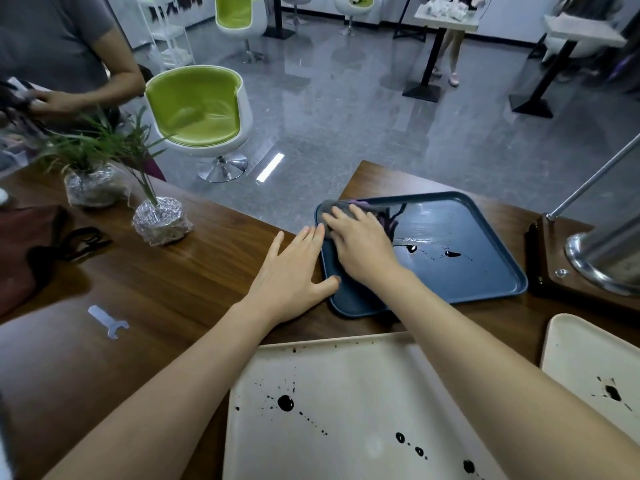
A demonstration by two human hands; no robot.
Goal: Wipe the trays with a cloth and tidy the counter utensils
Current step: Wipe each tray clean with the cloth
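Both palms flat: left hand (294,271) against blue tray (485,271) edge; right hand (360,247) atop grey cloth (334,206)

Grey cloth (335,206) on ink-spotted blue tray (491,247)

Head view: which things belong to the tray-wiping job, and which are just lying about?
Job: cloth under right hand; blue tray, left hand at its rim; cream tray; second cream tray; wrench and scissors, likely for tidying.
Lying about: plant; second plant; metal stand; green chair.
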